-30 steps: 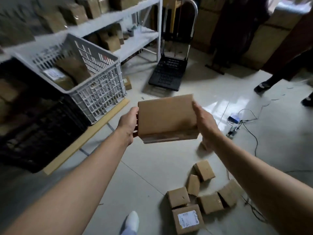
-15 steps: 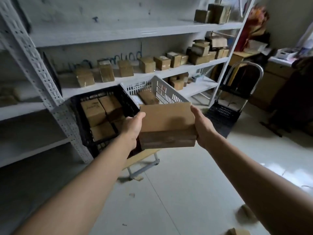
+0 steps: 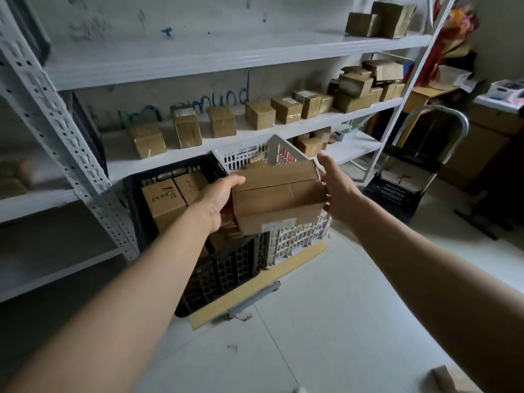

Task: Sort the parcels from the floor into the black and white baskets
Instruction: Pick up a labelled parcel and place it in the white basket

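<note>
The cardboard parcel [image 3: 279,191] has tipped forward, held between both hands above the white basket [image 3: 295,239]. Left hand [image 3: 218,199] fingers grasp its near end. The right hand [image 3: 338,191] presses the opposite end, its fingers hidden, so I cannot tell their grip. The black basket [image 3: 224,268] sits below the left fingers.

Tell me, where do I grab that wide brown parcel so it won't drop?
By its two short ends, one hand from each side, as the left hand and right hand do now. The parcel is wide and flat, probably too broad for one hand to span.
</note>
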A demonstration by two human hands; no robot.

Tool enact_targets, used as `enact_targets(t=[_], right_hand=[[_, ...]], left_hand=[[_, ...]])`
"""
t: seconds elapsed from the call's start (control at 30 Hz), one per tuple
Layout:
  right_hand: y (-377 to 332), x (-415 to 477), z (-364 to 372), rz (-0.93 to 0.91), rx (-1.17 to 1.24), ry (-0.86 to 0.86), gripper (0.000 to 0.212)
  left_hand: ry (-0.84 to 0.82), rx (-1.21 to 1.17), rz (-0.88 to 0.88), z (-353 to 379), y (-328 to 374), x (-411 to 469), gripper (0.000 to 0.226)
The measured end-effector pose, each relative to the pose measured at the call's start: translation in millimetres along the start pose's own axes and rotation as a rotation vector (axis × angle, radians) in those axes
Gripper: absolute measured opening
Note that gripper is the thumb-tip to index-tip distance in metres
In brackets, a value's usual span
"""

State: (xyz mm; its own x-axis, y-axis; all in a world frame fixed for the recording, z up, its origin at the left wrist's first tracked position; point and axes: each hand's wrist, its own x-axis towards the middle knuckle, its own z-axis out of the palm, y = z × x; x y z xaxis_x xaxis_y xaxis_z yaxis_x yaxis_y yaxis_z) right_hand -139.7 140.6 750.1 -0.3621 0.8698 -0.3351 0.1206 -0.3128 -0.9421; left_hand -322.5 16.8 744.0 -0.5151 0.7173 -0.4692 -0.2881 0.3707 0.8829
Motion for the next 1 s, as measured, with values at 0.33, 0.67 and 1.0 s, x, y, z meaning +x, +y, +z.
enact_targets(t=[0.33,0.67,1.0], right_hand=[[-27.4,178.6,-19.0,0.118,-0.008,-0.097,0.042],[-8.7,329.5,-33.6,0.258,-0.26,-0.133,0.051],[65.9,385.4,-17.7,0.633,-0.401,-0.215,0.054]], left_hand=[[0.082,-0.002,-0.068,70.0,35.9,158.1,0.02],[0.155,-0.08,-0.226,119.1,34.0,284.7,0.035],[0.223,-0.011,-0.346,118.2,-15.3,359.8,0.007]])
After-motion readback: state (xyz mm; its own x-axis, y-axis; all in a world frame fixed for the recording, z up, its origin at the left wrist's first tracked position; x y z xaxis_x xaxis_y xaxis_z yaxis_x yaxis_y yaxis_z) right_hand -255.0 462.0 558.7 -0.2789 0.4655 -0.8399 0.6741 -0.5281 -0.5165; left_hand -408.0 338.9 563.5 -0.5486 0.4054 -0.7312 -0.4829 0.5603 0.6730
